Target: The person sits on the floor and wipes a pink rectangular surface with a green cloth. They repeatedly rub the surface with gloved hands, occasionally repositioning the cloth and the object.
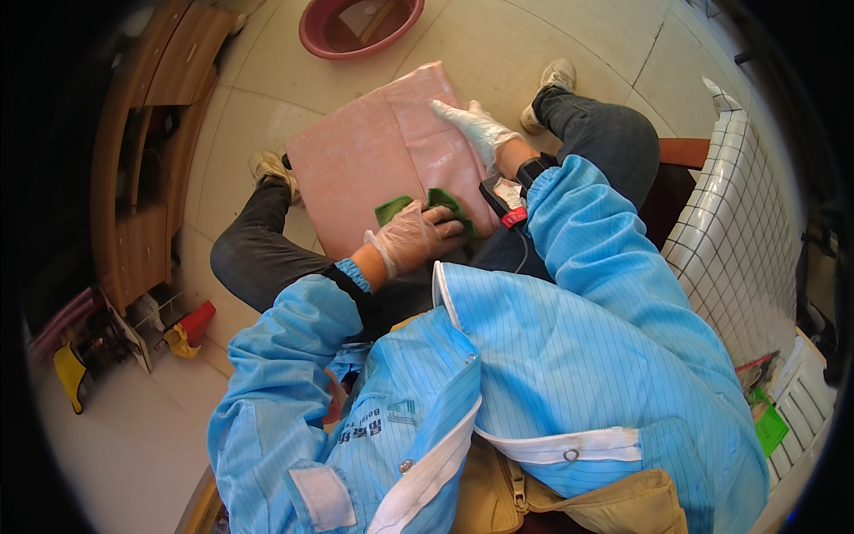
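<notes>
A pink, shiny, box-like piece (356, 147) with a seam across its top stands between my knees. On its near part lies a folded green cloth (391, 209). My left hand (414, 238), in a clear plastic glove, presses down on this cloth with its fingers curled over it. Farther up, along the right edge of the pink piece, rests my right hand (480, 133) in a whitish glove. Its fingers are stretched out flat against the surface and hold nothing. A small dark device with a red part (511, 209) and a cable sits by my right wrist.
Ahead on the tiled floor stands a red basin (360, 27) with water and something light in it. A wooden cabinet (147, 160) is at the left, with a yellow and red item (189, 329) near its foot. At the right is a white checked surface (734, 214).
</notes>
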`<state>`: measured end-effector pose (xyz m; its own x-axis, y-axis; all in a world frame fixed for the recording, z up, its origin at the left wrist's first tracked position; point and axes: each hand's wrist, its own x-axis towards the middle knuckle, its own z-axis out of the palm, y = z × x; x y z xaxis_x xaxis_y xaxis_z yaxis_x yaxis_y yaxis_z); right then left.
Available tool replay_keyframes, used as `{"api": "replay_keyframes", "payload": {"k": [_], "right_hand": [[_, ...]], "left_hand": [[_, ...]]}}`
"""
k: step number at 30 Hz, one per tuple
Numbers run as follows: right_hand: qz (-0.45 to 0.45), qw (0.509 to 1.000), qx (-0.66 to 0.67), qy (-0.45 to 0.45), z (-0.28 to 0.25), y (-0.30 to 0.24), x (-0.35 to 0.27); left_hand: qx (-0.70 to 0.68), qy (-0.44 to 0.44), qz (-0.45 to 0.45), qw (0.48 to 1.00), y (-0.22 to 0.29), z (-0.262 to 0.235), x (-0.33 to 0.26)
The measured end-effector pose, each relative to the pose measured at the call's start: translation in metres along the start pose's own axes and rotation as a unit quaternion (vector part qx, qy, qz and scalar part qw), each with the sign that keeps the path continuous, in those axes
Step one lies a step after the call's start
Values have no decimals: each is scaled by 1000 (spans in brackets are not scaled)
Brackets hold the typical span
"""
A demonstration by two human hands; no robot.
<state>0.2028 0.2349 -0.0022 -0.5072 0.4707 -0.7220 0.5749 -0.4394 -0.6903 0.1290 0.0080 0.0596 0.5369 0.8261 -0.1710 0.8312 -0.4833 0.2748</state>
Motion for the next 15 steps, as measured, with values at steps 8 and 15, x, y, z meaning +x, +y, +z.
{"api": "replay_keyframes", "payload": {"k": [8, 15], "right_hand": [[-7, 1000, 8, 19, 2, -6, -8], [-30, 998, -18, 60, 6, 5, 13]], "left_hand": [[-22, -34, -114, 993, -13, -3, -48], [-66, 41, -279, 957, -44, 1, -91]]}}
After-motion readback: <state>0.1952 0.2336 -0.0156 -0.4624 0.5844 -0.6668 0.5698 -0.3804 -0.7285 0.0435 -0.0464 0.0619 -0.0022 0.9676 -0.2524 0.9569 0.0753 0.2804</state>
